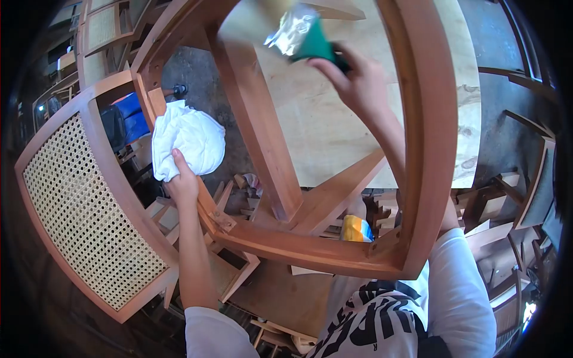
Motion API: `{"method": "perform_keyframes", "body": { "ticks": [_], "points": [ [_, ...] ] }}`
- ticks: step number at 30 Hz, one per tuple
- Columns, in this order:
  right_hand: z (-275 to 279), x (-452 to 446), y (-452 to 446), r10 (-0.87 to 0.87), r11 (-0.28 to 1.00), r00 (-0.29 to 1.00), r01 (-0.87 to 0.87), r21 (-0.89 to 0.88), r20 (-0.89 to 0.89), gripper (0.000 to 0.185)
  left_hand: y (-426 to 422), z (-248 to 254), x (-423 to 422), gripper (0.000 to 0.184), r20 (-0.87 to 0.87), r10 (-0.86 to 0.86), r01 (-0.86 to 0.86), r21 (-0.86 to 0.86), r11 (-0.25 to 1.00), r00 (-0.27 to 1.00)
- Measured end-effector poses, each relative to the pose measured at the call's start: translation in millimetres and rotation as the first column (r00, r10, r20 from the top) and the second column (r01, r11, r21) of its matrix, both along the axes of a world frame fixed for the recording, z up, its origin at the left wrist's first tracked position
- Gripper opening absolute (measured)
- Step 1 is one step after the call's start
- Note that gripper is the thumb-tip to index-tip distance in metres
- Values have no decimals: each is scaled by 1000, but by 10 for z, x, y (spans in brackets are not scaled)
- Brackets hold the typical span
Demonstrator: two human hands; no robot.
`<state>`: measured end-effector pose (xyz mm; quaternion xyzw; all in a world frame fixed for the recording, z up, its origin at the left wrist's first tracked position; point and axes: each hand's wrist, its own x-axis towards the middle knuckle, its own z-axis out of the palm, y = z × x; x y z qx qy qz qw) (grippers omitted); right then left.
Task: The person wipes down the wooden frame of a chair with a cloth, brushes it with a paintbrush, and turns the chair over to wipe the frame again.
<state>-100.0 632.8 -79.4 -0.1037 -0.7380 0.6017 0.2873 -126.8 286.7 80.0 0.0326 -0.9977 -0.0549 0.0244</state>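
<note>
A brown wooden chair frame (431, 149) with a woven cane backrest (89, 209) lies across the view. My left hand (182, 182) is closed on a bunched white cloth (188, 140) at the frame's rail beside the backrest. Seen through the frame's opening, my right hand (358, 77) grips the dark end of a green tool (317, 43) with shiny foil-like material around it. The tool's far end is blurred near the top rail, so its exact shape and any contact with the wood cannot be made out.
Under the frame is a pale plywood board (468, 134). A yellow and blue packet (357, 229) shows inside the frame's lower corner. More wooden chair parts (534, 179) stand at the right and upper left. A blue object (132, 116) lies behind the backrest.
</note>
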Motion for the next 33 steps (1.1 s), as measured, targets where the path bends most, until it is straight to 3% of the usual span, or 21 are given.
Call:
{"method": "perform_keyframes", "body": {
  "ticks": [1, 3, 5, 8, 9, 10, 11, 12, 14, 16, 19, 21, 22, 23, 24, 26, 27, 29, 31, 32, 33],
  "points": [
    [127, -41, 52, 3, 987, 998, -12, 161, 55, 39, 48, 39, 7, 59, 54, 27, -28, 19, 999, 998],
    [363, -140, 134, -89, 996, 989, 92, -18, 116, 36, 27, 27, -1, 59, 102, 57, -63, 54, 997, 993],
    [361, -29, 180, -135, 991, 986, 136, 6, 98, 32, -83, -37, -6, 56, 4, 21, -21, 9, 1000, 1000],
    [205, 293, 276, -276, 961, 953, 276, 16, 123, 25, -127, -34, -12, 55, 4, -7, 7, -8, 1000, 1000],
    [119, 454, 255, -305, 951, 935, 310, 3, 181, 24, -62, -7, -5, 56, 15, 42, -42, -11, 999, 999],
    [65, 684, 283, -241, 970, 888, 238, 59, 392, 23, -49, -1, 15, 56, 19, 55, -55, 10, 998, 998],
    [11, 914, 313, -169, 986, 794, 125, 115, 584, 34, -59, -2, 4, 56, 22, 43, -44, 50, 998, 999],
    [-55, 1118, 260, -150, 988, 763, 97, 118, 628, 34, -69, 0, -8, 57, 24, 32, -34, 90, 995, 999],
    [-74, 1590, 211, -222, 973, 764, 215, 85, 606, 34, -7, 36, 2, 59, -3, 45, -44, 138, 989, 999],
    [-58, 2043, 329, -358, 916, 770, 400, 38, 528, 34, 57, 117, 3, 62, 117, 119, -132, 109, 985, 986],
    [18, 2438, 803, -508, 828, 756, 561, -8, 414, 34, -33, 60, -2, 64, 89, 115, -133, 225, 965, 989],
    [283, 2624, 1050, -490, 856, 687, 494, 149, 536, 44, -68, 18, 49, 69, -30, 156, -133, 388, 912, 987],
    [725, 2539, 949, -566, 823, 503, 390, 413, 653, 47, -109, 2, 98, 71, -108, 173, -88, 539, 837, 979],
    [739, 2743, 1078, -518, 850, 606, 446, 280, 604, 51, -135, -12, 165, 73, -182, 204, -30, 672, 740, 962],
    [887, 2925, 1164, -463, 875, 658, 447, 187, 594, 49, 27, 82, 315, 72, -135, 430, -116, 853, 509, 893],
    [1359, 2794, 1012, -437, 885, 763, 458, 78, 476, 43, 172, 159, 769, 60, -198, 492, -37, 904, 427, 848],
    [1750, 2613, 805, -462, 877, 801, 477, 60, 380, 39, 188, 102, 1095, 56, -131, 463, -36, 941, 335, 877],
    [2227, 2437, 569, -364, 895, 859, 429, -119, 360, 37, -132, -124, 1982, 46, -35, 328, -67, 954, 293, 944],
    [2342, 2296, 377, 70, 941, 998, -64, -331, 6, 41, -234, 4, 2527, 35, 228, 35, -229, 941, 250, 973],
    [2533, 2043, 86, 259, 924, 963, -270, -269, -78, 46, -232, 188, 2637, 30, 349, -129, -307, 914, 264, 928],
    [2545, 1995, -19, 253, 950, 967, -249, -186, -4, 59, -259, 397, 2665, 26, 382, -216, -313, 903, 295, 899]
  ]
}}
